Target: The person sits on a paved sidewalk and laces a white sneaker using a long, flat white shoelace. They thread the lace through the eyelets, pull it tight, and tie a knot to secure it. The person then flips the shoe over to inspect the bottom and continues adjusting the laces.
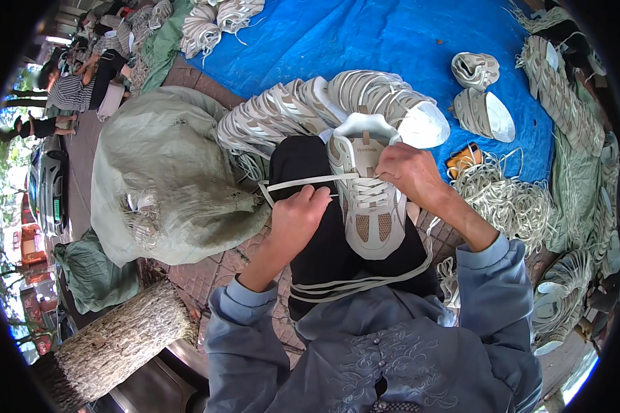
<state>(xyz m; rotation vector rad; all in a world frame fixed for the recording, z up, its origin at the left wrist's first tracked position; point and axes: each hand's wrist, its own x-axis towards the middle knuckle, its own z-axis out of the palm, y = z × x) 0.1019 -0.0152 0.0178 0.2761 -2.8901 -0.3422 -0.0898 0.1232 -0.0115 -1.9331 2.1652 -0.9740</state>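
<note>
A white and beige shoe upper [384, 234] rests on my dark-trousered lap, its toe toward me and its tongue [367, 157] toward the far side. White lace criss-crosses its front in several rows. My left hand [300, 217] is closed in a pinch on the shoelace [311, 182], which stretches from the eyelets out to the left of the shoe. My right hand [413, 173] grips the right edge of the shoe beside the eyelets; its fingertips are partly hidden. More loose lace [365, 283] hangs across my lap.
Stacked shoe uppers [282, 113] lie just beyond my knees, on a blue tarp [289, 34]. A tangled heap of laces [506, 196] is at the right. A bulging pale sack [162, 172] and a tree trunk [120, 341] stand at the left. People [83, 89] sit farther off.
</note>
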